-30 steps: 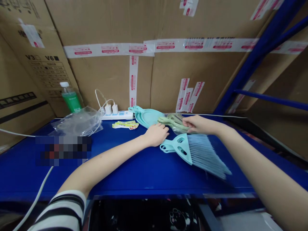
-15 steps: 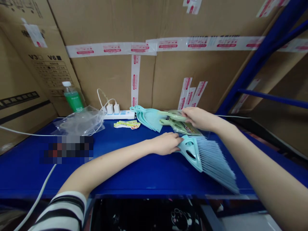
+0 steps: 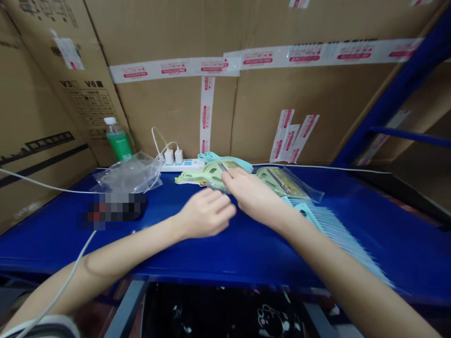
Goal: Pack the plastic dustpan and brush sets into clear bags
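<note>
Right hand [image 3: 248, 192], fingers grasping a green bagged tool [image 3: 210, 172] near twelve o'clock on the blue desk [image 3: 225, 263], handle towards nine! Left hand [image 3: 207, 213] sits at six from it, fingers curled; whether clenched, I can't tell. Good technique: pinch firmly through slippery plastic, forearm clear of that blue brush [image 3: 341, 230] at four.

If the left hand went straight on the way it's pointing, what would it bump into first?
Most likely the right hand, near its wrist. The left hand points towards it, but this view doesn't show depth well, so it might slip under or past instead.
</note>
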Motion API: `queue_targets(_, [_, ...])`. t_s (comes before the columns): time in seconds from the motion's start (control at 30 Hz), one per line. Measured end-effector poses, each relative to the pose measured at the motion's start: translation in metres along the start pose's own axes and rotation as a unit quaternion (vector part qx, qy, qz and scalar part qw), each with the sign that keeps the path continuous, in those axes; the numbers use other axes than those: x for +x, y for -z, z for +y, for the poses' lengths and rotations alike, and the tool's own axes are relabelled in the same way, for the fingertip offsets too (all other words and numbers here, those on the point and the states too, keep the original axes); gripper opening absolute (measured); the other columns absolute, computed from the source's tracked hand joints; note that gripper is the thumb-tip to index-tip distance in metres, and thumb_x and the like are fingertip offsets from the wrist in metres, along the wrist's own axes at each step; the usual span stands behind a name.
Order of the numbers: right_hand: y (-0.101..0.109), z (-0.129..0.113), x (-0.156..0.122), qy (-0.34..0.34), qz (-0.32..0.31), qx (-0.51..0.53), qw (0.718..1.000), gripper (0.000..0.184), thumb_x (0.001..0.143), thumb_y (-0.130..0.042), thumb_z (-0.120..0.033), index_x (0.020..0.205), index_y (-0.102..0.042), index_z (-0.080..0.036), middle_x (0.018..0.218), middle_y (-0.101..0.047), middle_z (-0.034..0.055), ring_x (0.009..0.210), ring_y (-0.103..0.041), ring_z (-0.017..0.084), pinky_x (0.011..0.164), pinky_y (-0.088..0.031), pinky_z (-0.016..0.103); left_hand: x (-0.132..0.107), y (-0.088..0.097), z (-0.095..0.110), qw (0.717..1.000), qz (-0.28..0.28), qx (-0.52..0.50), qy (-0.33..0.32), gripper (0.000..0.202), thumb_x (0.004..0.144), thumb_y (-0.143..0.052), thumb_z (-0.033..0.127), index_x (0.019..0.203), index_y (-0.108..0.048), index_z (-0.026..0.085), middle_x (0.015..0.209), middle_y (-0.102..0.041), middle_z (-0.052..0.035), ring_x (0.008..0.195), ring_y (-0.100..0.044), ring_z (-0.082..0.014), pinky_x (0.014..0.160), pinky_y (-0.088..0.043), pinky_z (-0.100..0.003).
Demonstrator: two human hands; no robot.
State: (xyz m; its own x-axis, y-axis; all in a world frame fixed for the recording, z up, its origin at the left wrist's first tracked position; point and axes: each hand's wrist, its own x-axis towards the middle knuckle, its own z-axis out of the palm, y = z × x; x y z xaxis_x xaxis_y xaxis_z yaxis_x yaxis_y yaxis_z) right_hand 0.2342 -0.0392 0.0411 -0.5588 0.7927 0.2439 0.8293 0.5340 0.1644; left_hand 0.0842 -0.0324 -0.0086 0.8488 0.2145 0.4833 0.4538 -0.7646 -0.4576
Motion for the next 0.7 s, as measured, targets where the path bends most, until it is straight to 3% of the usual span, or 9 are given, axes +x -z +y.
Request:
queue_targets(0.03, [-0.007, -0.004, 0.001, 0.014, 0.004, 0.01, 1.0, 0.039, 0.067, -0.039, 0.009, 0.097, -0.055, -0.011, 0.098, -0.063, 0.0138, 0.096, -0.057, 0.026, 0.081, -0.046, 0.037, -0.01, 0.006, -0.009, 0.996, 0.001, 0.038, 0.077, 0.023, 0.086, -0.04, 0.019, 0.095, -0.061, 0.017, 0.082, -0.061, -0.0077, 0.078, -0.055, -0.0206, 0.07, -0.044, -0.033])
queue_targets(0.1, [-0.022, -0.01, 0.002, 0.037, -0.002, 0.021, 0.999, 0.043, 0.065, -0.041, 0.01, 0.1, -0.055, -0.01, 0.101, -0.062, 0.0142, 0.098, -0.057, 0.026, 0.083, -0.046, 0.038, -0.026, 0.013, -0.025, 0.976, -0.053, 0.078, 0.196, 0.035, 0.081, -0.05, 0.025, 0.113, -0.054, 0.012, 0.102, -0.059, -0.0151, 0.094, -0.054, -0.0281, 0.076, -0.044, -0.039])
queue_targets(0.2, [-0.041, -0.016, 0.0, 0.055, -0.024, 0.036, 0.998, 0.042, 0.064, -0.046, 0.012, 0.099, -0.056, -0.011, 0.101, -0.061, 0.0138, 0.099, -0.056, 0.026, 0.082, -0.046, 0.037, -0.041, 0.011, -0.039, 0.954, -0.197, 0.049, 0.221, 0.05, 0.08, -0.055, 0.033, 0.124, -0.046, 0.01, 0.104, -0.059, -0.0154, 0.097, -0.055, -0.0299, 0.078, -0.046, -0.04])
queue_targets(0.3, [-0.05, -0.017, -0.004, 0.081, -0.03, 0.099, 0.991, 0.029, 0.072, -0.053, 0.007, 0.092, -0.056, -0.014, 0.095, -0.061, 0.0109, 0.093, -0.057, 0.024, 0.078, -0.046, 0.035, -0.048, 0.0, -0.04, 0.938, -0.266, -0.009, 0.22, 0.047, 0.087, -0.046, 0.027, 0.13, -0.039, 0.012, 0.104, -0.06, -0.0123, 0.095, -0.058, -0.0249, 0.08, -0.046, -0.036])
queue_targets(0.4, [-0.048, -0.012, -0.008, 0.094, -0.074, 0.209, 0.971, 0.014, 0.079, -0.066, -0.012, 0.085, -0.054, -0.016, 0.088, -0.061, 0.0061, 0.081, -0.057, 0.019, 0.07, -0.046, 0.03, -0.052, -0.009, -0.039, 0.934, -0.276, -0.073, 0.214, 0.047, 0.088, -0.037, 0.017, 0.134, -0.034, 0.01, 0.099, -0.061, -0.011, 0.09, -0.059, -0.0215, 0.077, -0.046, -0.032])
queue_targets(0.47, [-0.043, -0.006, -0.009, 0.098, -0.103, 0.245, 0.959, 0.02, 0.078, -0.071, -0.026, 0.083, -0.053, -0.017, 0.086, -0.06, 0.0042, 0.077, -0.056, 0.018, 0.068, -0.045, 0.029, -0.055, -0.011, -0.04, 0.936, -0.262, -0.11, 0.208, 0.047, 0.089, -0.034, 0.016, 0.135, -0.033, 0.009, 0.098, -0.06, -0.0109, 0.089, -0.058, -0.0209, 0.076, -0.047, -0.032])
queue_targets(0.7, [-0.038, 0.011, -0.014, 0.024, -0.07, 0.123, 0.99, 0.018, 0.087, -0.059, -0.033, 0.087, -0.057, -0.016, 0.093, -0.059, 0.0104, 0.091, -0.054, 0.026, 0.078, -0.044, 0.036, -0.066, -0.014, -0.051, 0.942, -0.222, -0.174, 0.181, 0.047, 0.09, -0.032, 0.017, 0.137, -0.031, 0.013, 0.101, -0.057, -0.0114, 0.091, -0.054, -0.0219, 0.08, -0.046, -0.036])
